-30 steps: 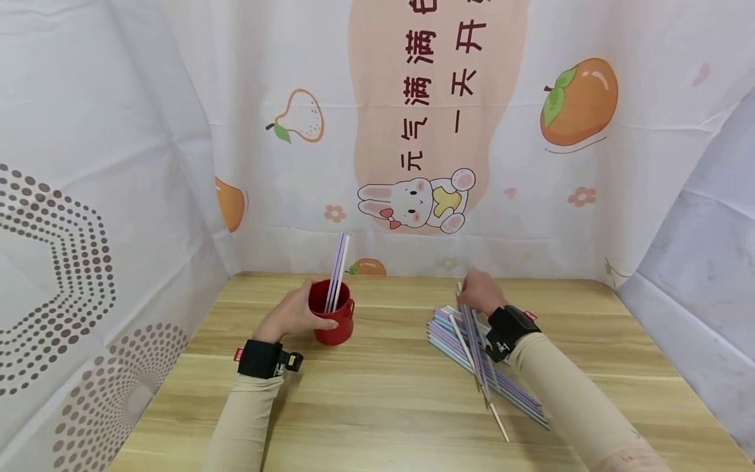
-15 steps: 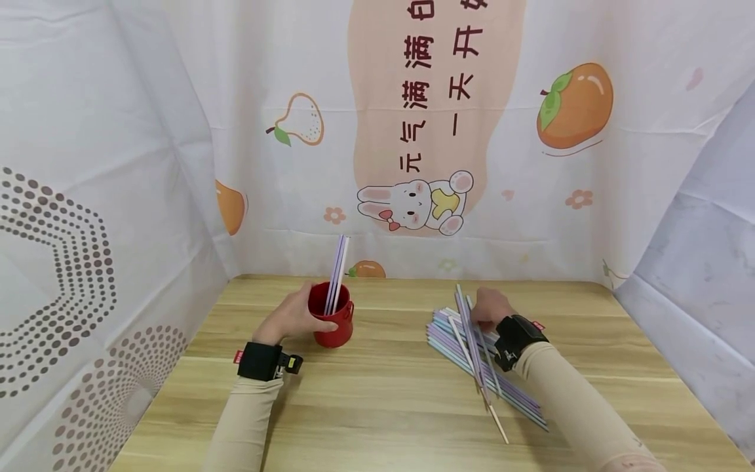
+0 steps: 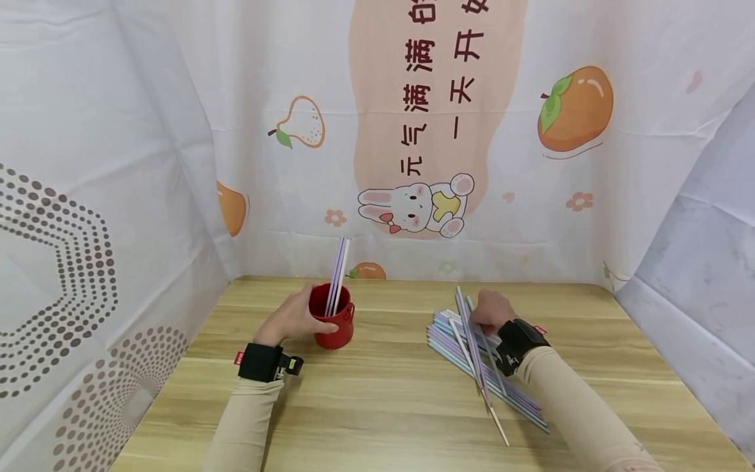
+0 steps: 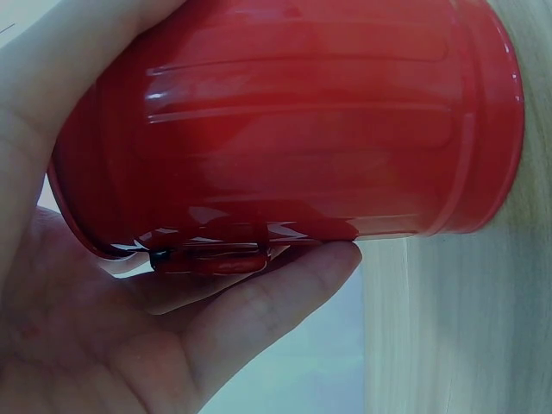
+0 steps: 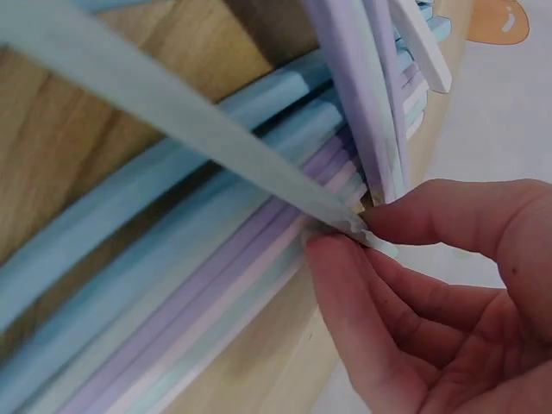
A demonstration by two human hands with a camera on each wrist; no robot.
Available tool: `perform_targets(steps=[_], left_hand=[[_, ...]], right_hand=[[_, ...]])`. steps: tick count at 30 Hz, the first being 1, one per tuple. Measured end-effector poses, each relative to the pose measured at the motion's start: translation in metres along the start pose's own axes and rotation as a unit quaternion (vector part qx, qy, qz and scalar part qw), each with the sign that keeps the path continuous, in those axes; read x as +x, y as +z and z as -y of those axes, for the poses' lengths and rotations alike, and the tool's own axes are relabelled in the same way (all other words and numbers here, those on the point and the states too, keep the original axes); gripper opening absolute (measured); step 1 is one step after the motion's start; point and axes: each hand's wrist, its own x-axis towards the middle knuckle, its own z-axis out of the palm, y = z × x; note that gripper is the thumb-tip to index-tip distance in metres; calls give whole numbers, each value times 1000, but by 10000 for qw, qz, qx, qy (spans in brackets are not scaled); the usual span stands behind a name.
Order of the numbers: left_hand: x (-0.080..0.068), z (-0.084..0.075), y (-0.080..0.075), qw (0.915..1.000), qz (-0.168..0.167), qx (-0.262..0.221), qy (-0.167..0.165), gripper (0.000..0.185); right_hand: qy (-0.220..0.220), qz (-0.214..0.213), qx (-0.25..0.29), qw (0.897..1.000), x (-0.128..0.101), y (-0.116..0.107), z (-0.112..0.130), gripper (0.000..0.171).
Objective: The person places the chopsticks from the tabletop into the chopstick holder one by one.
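Note:
On the left of the head view stands a small red metal pail (image 3: 335, 335), its side gripped by my left hand (image 3: 293, 318). Thumb and fingers wrap the pail in the left wrist view. A few purple and white chopsticks (image 3: 337, 265) lean upright inside it. To the right, my right hand (image 3: 491, 308) is over a pile of pastel chopsticks (image 3: 451, 345). Its thumb and finger pinch the end of a pale green chopstick (image 5: 198, 129) in the right wrist view. Purple chopsticks (image 5: 349, 78) lie across the pile beside the fingertips.
The wooden table (image 3: 389, 393) runs back to a printed white curtain (image 3: 295, 196). More cloth hangs along the left and right sides. One wood-toned chopstick tip (image 3: 500, 429) sticks out from the pile toward the front.
My right hand has moved right and slightly toward me, off the purple chopsticks' far ends. The pale green chopstick's near end has swung right. The left hand keeps its grip on the pail.

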Motion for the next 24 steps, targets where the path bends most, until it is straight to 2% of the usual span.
perform_targets(steps=[4, 8, 13, 18, 24], left_hand=[[1, 1, 0, 10000, 23, 40, 55, 86], [0, 2, 0, 10000, -13, 46, 30, 86], [-1, 2, -1, 10000, -42, 46, 69, 85], [0, 4, 0, 9999, -33, 42, 110, 85], [1, 4, 1, 9998, -64, 113, 164, 85]], right_hand=[[-278, -398, -118, 9988, 3, -4, -1, 29], [-334, -631, -96, 9974, 7, -14, 13, 30], [-364, -726, 72, 9967, 7, -26, 42, 22], [-666, -984, 328, 9924, 8, -30, 77, 16], [-998, -1213, 1129, 9811, 4, -31, 126, 18]])
